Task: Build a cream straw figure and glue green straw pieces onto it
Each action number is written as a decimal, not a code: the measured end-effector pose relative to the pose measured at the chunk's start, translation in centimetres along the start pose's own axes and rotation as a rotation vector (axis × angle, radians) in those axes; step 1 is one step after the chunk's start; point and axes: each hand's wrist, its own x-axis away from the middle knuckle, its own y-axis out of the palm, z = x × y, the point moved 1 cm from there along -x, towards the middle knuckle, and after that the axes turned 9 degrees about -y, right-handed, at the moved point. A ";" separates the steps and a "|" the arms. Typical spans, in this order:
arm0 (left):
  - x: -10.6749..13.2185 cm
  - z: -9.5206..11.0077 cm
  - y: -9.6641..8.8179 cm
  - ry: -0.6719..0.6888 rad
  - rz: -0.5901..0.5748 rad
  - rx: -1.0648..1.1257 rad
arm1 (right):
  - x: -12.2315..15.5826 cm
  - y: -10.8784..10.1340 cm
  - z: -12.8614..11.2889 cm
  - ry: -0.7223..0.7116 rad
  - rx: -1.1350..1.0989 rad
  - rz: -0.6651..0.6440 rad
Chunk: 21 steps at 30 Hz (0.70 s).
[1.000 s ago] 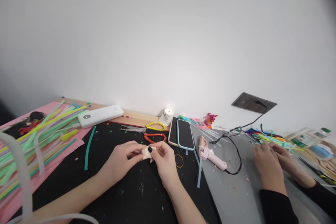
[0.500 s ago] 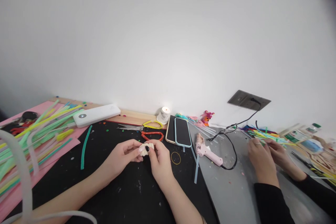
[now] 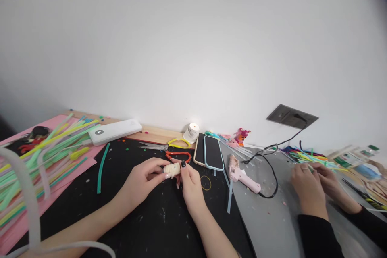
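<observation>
Over the black surface (image 3: 145, 221), the left hand (image 3: 142, 178) pinches one end of a small cream ribbed coil (image 3: 172, 170) while the right hand (image 3: 191, 185) closes about the other. Uneven squeezing could flatten or loosen its turns; slack fingertips could drop it near the scissors (image 3: 155, 146).

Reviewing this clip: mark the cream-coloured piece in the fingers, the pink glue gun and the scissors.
Cream-coloured piece (image 3: 172, 169): head view, ridged side.
Pink glue gun (image 3: 243, 178): head view, handle.
Scissors (image 3: 161, 147): head view, blades near the handles.
</observation>
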 end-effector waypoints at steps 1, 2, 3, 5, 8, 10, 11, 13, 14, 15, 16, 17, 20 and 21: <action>0.0 0.1 -0.1 0.011 0.008 -0.017 | 0.0 0.0 0.0 0.000 -0.003 -0.001; 0.1 0.1 -0.1 0.019 0.015 -0.032 | 0.0 0.0 0.1 0.002 0.002 -0.003; 0.1 0.2 -0.1 0.025 0.018 -0.045 | 0.0 0.0 0.1 0.006 0.014 -0.003; 0.2 0.4 -0.1 0.034 0.019 -0.068 | 0.0 0.0 0.0 0.010 0.046 0.001; 0.4 0.5 0.1 0.049 0.015 -0.083 | 0.0 0.0 0.0 0.007 0.083 0.007; 0.4 0.5 0.2 0.064 0.013 -0.083 | 0.0 0.0 0.0 0.008 0.094 0.011; 0.4 0.5 0.2 0.072 0.011 -0.083 | 0.0 0.0 0.0 0.009 0.097 0.014; 0.5 0.6 0.3 0.080 0.013 -0.087 | 0.1 0.1 0.0 0.010 0.102 0.022; 0.6 0.7 0.3 0.079 0.013 -0.093 | 0.1 0.1 0.0 0.012 0.100 0.022; 0.6 0.8 0.3 0.079 0.013 -0.099 | 0.1 0.1 0.0 0.018 0.091 0.017; 0.7 0.9 0.3 0.079 0.011 -0.106 | 0.2 0.1 0.0 0.028 0.074 0.010; 0.8 1.0 0.2 0.080 0.007 -0.113 | 0.2 0.1 -0.1 0.041 0.052 0.002; 0.9 1.5 0.2 0.082 -0.001 -0.122 | 0.2 0.1 -0.3 0.070 -0.011 -0.023; 0.9 1.6 0.1 0.081 0.000 -0.125 | 0.2 0.1 -0.3 0.076 -0.022 -0.026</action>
